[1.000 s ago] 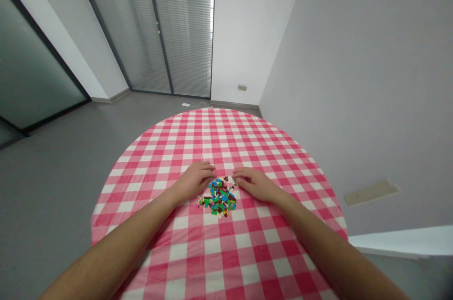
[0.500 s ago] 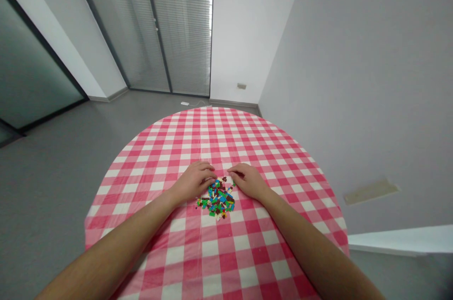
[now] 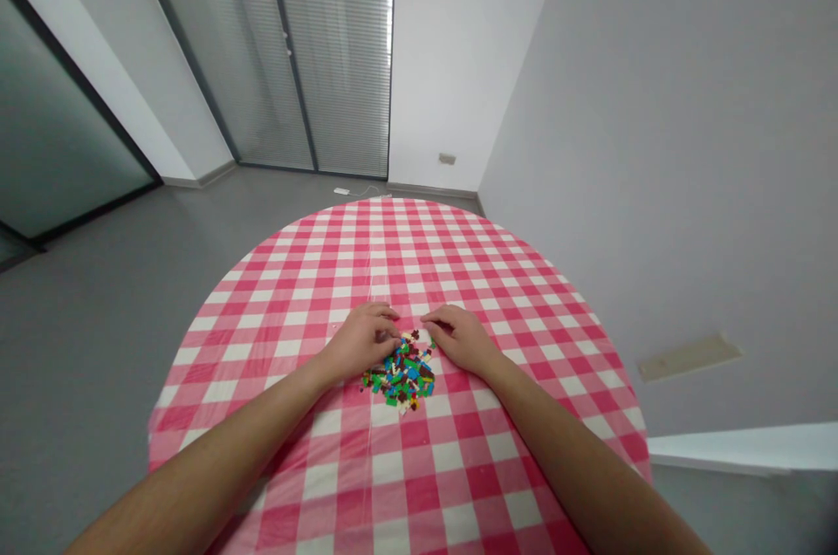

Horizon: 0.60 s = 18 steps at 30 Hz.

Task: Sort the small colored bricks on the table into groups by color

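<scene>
Heaped near the middle of the near half of a round table, on a red-and-white gingham tablecloth (image 3: 393, 276), one low pile of small plastic building bricks (image 3: 399, 378), mixed green, blue, brown and cream, all bunched closely together. Left hand (image 3: 359, 341) arched over the pile's upper left edge, its fingers (image 3: 386, 332) bent loosely downward, neither spread flat nor clenched into a fist. Right hand (image 3: 462, 339) curved in much the same way at the upper right edge, its fingertips (image 3: 436, 322) just beside a few cream bricks. Whether either hand pinched a brick: hidden under the curled fingers, impossible to tell. Left forearm (image 3: 209, 450) and right forearm (image 3: 576, 450) stretched across the cloth from the lower corners of the view. As for progress, nothing visibly done to the bricks: no colour drawn out, no second pile formed, no built-up assembly on the cloth, the whole lot left as one mixed heap between the hands. Farther off, a glass door with slatted blinds (image 3: 333, 58) beyond a grey floor (image 3: 98, 346).
</scene>
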Each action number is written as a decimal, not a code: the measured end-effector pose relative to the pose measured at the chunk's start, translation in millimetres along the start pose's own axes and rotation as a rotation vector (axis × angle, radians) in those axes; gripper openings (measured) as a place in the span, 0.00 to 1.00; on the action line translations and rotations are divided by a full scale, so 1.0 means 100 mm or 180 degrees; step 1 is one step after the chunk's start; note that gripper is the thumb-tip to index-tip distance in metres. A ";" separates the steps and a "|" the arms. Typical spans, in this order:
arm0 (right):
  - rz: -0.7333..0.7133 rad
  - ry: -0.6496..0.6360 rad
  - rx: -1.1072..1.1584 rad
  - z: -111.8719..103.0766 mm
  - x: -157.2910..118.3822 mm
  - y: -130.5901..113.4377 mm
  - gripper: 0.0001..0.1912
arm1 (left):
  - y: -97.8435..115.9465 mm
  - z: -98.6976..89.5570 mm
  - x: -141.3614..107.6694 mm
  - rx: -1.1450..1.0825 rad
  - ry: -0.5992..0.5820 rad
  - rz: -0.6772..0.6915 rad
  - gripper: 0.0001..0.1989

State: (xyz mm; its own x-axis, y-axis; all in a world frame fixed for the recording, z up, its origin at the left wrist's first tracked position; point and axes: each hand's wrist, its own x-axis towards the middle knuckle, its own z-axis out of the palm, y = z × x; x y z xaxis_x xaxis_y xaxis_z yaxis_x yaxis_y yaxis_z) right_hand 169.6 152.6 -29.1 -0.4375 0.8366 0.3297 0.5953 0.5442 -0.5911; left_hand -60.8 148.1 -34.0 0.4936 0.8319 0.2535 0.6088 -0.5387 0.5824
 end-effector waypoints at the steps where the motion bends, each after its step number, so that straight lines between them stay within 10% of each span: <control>1: 0.0009 -0.0003 -0.0004 0.00 0.00 0.00 0.10 | 0.00 0.01 0.00 -0.0031 0.0012 -0.0018 0.07; 18: -0.0477 0.0067 -0.0120 0.03 -0.05 -0.06 0.11 | 0.15 -0.08 -0.03 -0.1132 0.0303 -0.0651 0.11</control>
State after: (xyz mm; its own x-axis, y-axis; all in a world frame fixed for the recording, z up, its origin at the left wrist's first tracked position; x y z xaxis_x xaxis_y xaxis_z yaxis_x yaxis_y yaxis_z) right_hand 166.0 145.4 -29.5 -0.5094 0.7467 0.4277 0.5495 0.6647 -0.5061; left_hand -58.6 139.0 -19.8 0.3150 0.9345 0.1654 0.4279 -0.2955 0.8542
